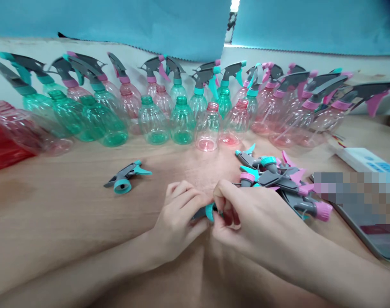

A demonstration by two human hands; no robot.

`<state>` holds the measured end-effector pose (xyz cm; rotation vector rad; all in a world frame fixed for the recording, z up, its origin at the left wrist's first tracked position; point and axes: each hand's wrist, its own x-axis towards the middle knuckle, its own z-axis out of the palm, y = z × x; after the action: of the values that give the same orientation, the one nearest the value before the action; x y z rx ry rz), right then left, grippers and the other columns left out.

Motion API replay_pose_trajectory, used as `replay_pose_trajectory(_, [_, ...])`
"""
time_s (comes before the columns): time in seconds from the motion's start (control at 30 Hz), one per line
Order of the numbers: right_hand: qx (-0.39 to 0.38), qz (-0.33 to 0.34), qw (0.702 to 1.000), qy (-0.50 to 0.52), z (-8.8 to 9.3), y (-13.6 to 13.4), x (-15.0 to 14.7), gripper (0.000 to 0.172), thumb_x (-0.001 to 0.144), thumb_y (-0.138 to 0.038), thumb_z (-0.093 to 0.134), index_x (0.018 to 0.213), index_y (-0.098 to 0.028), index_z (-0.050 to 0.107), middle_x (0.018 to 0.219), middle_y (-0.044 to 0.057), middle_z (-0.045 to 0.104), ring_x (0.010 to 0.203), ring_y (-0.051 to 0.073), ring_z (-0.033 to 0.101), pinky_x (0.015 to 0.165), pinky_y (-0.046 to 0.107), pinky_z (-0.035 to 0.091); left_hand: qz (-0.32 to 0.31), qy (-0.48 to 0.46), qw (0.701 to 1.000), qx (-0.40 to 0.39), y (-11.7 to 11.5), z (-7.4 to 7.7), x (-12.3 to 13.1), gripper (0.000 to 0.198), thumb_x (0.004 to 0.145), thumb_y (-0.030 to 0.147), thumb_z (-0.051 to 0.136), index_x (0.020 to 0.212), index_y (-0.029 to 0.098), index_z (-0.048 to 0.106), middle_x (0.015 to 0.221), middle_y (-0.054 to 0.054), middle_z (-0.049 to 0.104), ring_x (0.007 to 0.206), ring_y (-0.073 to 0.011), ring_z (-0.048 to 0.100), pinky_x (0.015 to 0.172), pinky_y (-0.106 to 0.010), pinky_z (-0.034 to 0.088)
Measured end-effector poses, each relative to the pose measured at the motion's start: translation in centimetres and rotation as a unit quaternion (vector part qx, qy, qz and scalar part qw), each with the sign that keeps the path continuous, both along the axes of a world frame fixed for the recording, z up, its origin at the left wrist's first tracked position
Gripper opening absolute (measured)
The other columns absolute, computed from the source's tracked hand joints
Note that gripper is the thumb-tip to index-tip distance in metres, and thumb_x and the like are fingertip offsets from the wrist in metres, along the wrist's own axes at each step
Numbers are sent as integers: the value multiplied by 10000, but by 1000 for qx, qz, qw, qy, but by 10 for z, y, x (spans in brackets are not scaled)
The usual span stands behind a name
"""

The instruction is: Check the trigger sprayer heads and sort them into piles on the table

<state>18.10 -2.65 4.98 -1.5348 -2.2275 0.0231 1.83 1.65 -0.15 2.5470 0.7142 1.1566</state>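
My left hand (pixel 178 220) is closed around a grey trigger spray head (pixel 209 212) with a teal collar, low over the table. The collar faces right, towards my right hand (pixel 255 216). My right fingers are pinched together right at the collar's opening; what they hold is too small and hidden to make out. Away to the left, another grey and teal spray head (pixel 127 176) lies by itself. Just beyond my right hand is a loose pile of grey spray heads (pixel 278 177) with pink or teal parts.
Across the back stand several clear green bottles (pixel 182 122) and pink bottles (pixel 208 128), some topped with spray heads, others uncapped. Red plastic (pixel 5 145) lies at the far left. A tablet-like device (pixel 358 214) and a white box (pixel 371 160) are at the right. Blue cloth (pixel 117 21) hangs behind.
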Motion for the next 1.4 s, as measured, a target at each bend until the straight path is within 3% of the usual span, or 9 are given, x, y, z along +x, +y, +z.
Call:
replay_pose_trajectory(0.2, [130,-42,983,-121,3,-15,-5,156,740,-114,423,616,-202,458,466,-16,475,398,125,457,410,255,195,9,4,1000,7,0,1,1,83,865,138,543,919,185,585,757,5,645,733,-161,524,725,-325,348])
replay_pose_trajectory(0.37, [116,-42,980,-158,5,-17,-2,195,719,-56,391,609,-193,476,441,-7,444,363,119,409,385,247,190,18,-3,999,27,0,0,0,161,917,305,523,997,178,580,749,-15,618,703,-165,515,689,-331,346])
replay_pose_trajectory(0.57, [75,34,974,-213,10,-9,8,211,591,1,469,524,-199,466,479,5,475,340,110,377,359,271,131,2,-9,1000,0,2,-2,-1,182,910,308,555,1039,183,582,772,-18,634,721,-169,533,702,-339,353])
replay_pose_trajectory(0.67, [43,31,988,-148,14,-9,17,216,655,-29,504,534,-205,475,476,-17,485,338,106,391,366,264,174,-4,-23,1000,-18,2,-4,-1,204,903,331,571,1067,209,580,799,-12,658,742,-170,538,723,-345,352])
replay_pose_trajectory(0.83, [-60,-16,998,-10,24,-8,29,172,806,-193,498,704,-234,631,449,-35,503,389,135,468,394,262,258,-5,-36,998,-46,4,-1,0,207,849,242,658,1041,210,586,826,10,683,749,-150,550,762,-332,361])
replay_pose_trajectory(1.0, [-167,29,978,122,35,-1,30,121,826,-238,553,759,-252,653,506,-49,564,429,101,491,378,212,289,3,-46,998,-45,4,1,1,232,808,228,704,1008,202,589,800,21,670,754,-146,559,779,-322,376])
replay_pose_trajectory(1.13, [-230,33,960,159,32,7,27,142,843,-285,565,741,-231,648,509,-53,550,418,82,465,372,201,278,1,-47,998,-36,3,1,1,209,831,241,676,1013,209,578,805,21,667,758,-145,560,774,-319,383])
replay_pose_trajectory(1.27, [-215,17,961,170,28,11,30,146,800,-288,622,678,-208,618,493,-69,473,420,64,418,372,189,260,0,-45,998,-36,3,1,1,191,845,245,657,1014,217,572,809,25,673,755,-144,565,757,-314,389])
replay_pose_trajectory(1.4, [-194,16,965,179,33,11,34,155,811,-324,616,706,-212,634,541,-59,526,451,65,441,389,182,299,-2,-44,998,-41,3,0,0,222,834,232,670,1034,225,573,832,27,679,744,-140,563,751,-311,385])
